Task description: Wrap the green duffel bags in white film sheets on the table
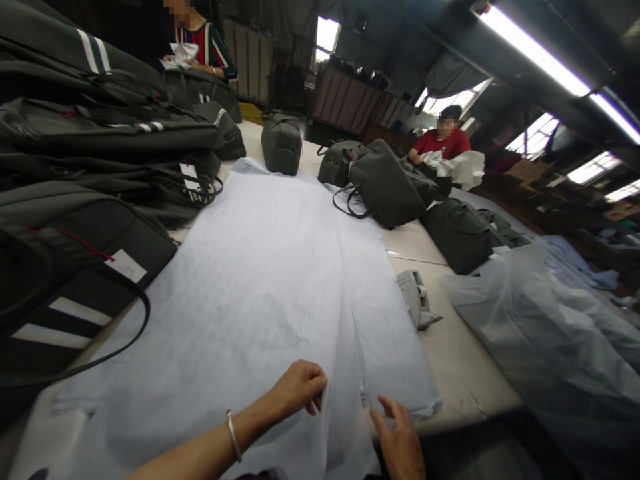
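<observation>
A stack of large white tissue paper sheets (pixel 260 267) lies spread along the table in front of me. My left hand (pixel 299 388), with a thin bangle on the wrist, pinches the near edge of the top sheet and lifts it slightly. My right hand (pixel 400 440) rests by the near right edge of the paper with its fingers stretched out, holding nothing.
Dark bags with white stripes and tags (pixel 80 200) are piled at the left. More grey bags (pixel 385 183) lie across the table. A small grey tool (pixel 417 297) and clear plastic bags (pixel 550 333) sit at the right. Two other people work at the far end.
</observation>
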The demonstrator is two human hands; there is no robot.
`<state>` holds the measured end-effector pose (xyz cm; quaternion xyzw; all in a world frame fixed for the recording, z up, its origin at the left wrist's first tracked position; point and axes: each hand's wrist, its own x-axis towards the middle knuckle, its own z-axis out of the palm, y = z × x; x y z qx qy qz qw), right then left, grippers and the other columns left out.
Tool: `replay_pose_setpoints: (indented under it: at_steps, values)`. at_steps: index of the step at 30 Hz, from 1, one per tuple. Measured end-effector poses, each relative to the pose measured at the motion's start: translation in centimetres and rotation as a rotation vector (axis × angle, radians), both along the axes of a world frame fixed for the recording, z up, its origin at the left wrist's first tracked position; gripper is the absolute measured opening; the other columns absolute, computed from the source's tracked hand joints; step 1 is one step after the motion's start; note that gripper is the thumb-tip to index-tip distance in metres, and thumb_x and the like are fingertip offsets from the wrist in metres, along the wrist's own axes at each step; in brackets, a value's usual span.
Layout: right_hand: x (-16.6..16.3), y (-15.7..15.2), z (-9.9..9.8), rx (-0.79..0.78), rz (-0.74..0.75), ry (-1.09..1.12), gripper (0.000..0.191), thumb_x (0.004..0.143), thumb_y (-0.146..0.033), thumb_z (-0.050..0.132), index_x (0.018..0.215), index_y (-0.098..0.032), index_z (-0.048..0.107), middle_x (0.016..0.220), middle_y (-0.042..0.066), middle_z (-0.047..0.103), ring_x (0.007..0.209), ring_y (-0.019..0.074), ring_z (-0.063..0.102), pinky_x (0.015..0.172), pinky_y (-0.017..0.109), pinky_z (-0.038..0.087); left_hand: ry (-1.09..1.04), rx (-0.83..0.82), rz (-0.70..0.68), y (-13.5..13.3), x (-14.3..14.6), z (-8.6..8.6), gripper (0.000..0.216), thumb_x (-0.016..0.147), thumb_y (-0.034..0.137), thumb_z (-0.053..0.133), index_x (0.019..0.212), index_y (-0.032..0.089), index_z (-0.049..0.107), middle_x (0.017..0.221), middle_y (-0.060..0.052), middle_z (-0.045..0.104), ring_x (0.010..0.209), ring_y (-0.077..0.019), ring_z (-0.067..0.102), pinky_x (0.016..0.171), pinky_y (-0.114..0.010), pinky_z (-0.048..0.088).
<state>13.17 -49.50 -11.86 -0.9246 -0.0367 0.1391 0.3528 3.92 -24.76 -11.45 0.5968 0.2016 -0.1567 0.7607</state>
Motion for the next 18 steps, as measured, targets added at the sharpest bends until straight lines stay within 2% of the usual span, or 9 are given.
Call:
replay_pose_setpoints:
  at_steps: [2,4,7,9,11,13,16,18]
  values:
    - [0.2,2.4,2.1,0.037,0.062,-0.003,0.053,0.071,-0.068,0.058,0.084,-0.019,0.072,0.090,0.011,0.071,0.092,0.0290,0.063,0.087,0.038,0.050,-0.009,0.045,-0.043,-0.2,0.2,0.3,0.020,0.070,0.033,0.048,0.066,0.016,0.058,0.059,-0.003,0.062,0.051,-0.0151,0.059,0.048,-0.026,0.049]
    - [0.2,5.7,3.4,0.111,0.142,0.175,0.054,0.077,-0.068,0.054,0.085,-0.018,0.072,0.082,0.008,0.070,0.082,0.0246,0.064,0.074,0.032,0.052,-0.029,0.123,-0.080,-0.6,0.4,0.6,0.020,0.070,0.029,0.044,0.066,0.017,0.059,0.060,-0.003,0.064,0.052,-0.0169,0.061,0.050,-0.027,0.050]
    - [0.5,10.2,3.9,0.169,0.198,0.346,0.054,0.075,-0.066,0.059,0.093,-0.016,0.070,0.082,0.006,0.069,0.077,0.0213,0.063,0.061,0.027,0.052,-0.101,0.313,-0.123,-1.3,0.6,1.0,0.018,0.071,0.022,0.044,0.061,0.018,0.059,0.063,-0.005,0.067,0.060,-0.0206,0.065,0.062,-0.032,0.051]
    - [1.1,11.8,3.5,0.133,0.214,0.334,0.046,0.073,-0.060,0.058,0.081,-0.016,0.067,0.073,0.003,0.064,0.068,0.0185,0.060,0.055,0.026,0.049,-0.154,0.450,-0.143,-1.7,0.7,1.1,0.017,0.071,0.018,0.047,0.060,0.018,0.061,0.069,-0.008,0.070,0.070,-0.0247,0.067,0.073,-0.037,0.049]
    - [1.7,12.1,3.0,0.089,0.231,0.291,0.038,0.073,-0.055,0.053,0.064,-0.019,0.058,0.059,-0.001,0.055,0.057,0.0157,0.053,0.050,0.025,0.044,-0.188,0.546,-0.160,-1.9,0.8,1.3,0.019,0.072,0.018,0.048,0.064,0.018,0.065,0.074,-0.010,0.072,0.076,-0.0280,0.067,0.078,-0.040,0.047]
    - [2.4,11.8,2.7,0.065,0.250,0.257,0.034,0.071,-0.050,0.052,0.053,-0.021,0.048,0.050,-0.003,0.044,0.052,0.0139,0.046,0.049,0.025,0.038,-0.208,0.604,-0.177,-1.8,1.0,1.4,0.021,0.074,0.019,0.048,0.067,0.019,0.068,0.076,-0.009,0.073,0.075,-0.0276,0.067,0.075,-0.037,0.046]
    - [3.2,10.9,2.5,0.036,0.280,0.212,0.032,0.068,-0.046,0.056,0.050,-0.022,0.044,0.049,-0.005,0.040,0.052,0.0126,0.040,0.052,0.026,0.033,-0.191,0.645,-0.121,-0.9,1.4,1.4,0.022,0.079,0.023,0.049,0.071,0.020,0.069,0.073,-0.006,0.072,0.070,-0.0222,0.065,0.069,-0.031,0.045]
    - [3.7,10.6,2.4,0.028,0.281,0.187,0.032,0.065,-0.046,0.061,0.051,-0.022,0.044,0.051,-0.005,0.040,0.054,0.0123,0.039,0.054,0.026,0.032,-0.151,0.566,-0.022,0.0,2.1,1.2,0.021,0.081,0.029,0.050,0.078,0.019,0.068,0.075,-0.004,0.071,0.068,-0.0191,0.063,0.065,-0.028,0.045]
